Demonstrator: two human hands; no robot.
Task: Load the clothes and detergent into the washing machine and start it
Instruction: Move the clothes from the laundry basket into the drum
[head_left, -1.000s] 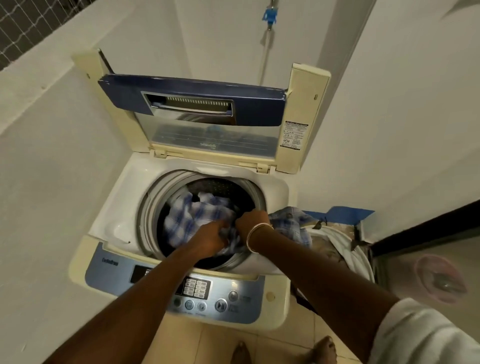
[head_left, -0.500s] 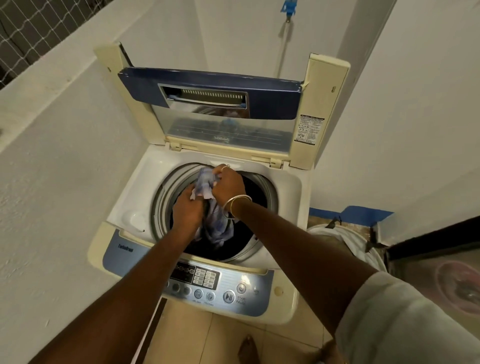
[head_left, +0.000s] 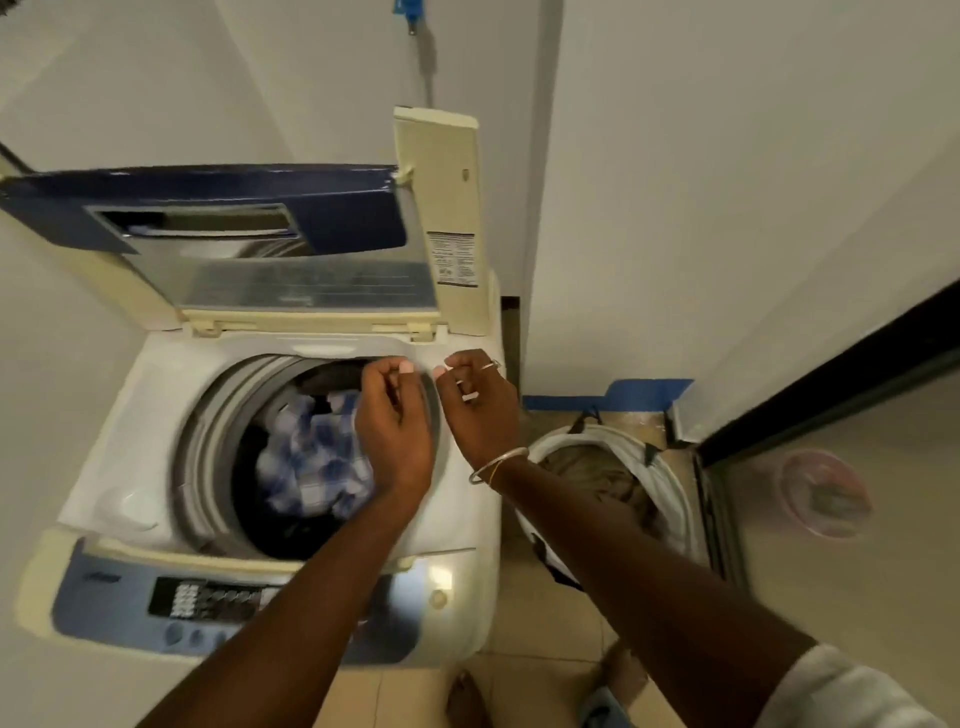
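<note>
A top-loading washing machine (head_left: 156, 395) stands at the left with its blue-framed lid (head_left: 249, 208) raised. A blue and white checked cloth (head_left: 311, 462) lies in the drum on darker clothes. My left hand (head_left: 395, 426) hovers over the drum's right rim, fingers curled, holding nothing. My right hand (head_left: 480, 405), with a bangle and a ring, hangs over the machine's right top edge, fingers loosely curled and empty. No detergent is in view.
A white laundry basket (head_left: 670, 483) with brownish clothes (head_left: 597, 473) stands on the tiled floor right of the machine. The control panel (head_left: 208, 597) faces me at the front. White walls close in left, behind and right; a dark-framed door (head_left: 831, 395) is at the right.
Both hands held the checked cloth over the drum; now the cloth lies in the drum and both hands are empty and have moved to the right. The view has swung right.
</note>
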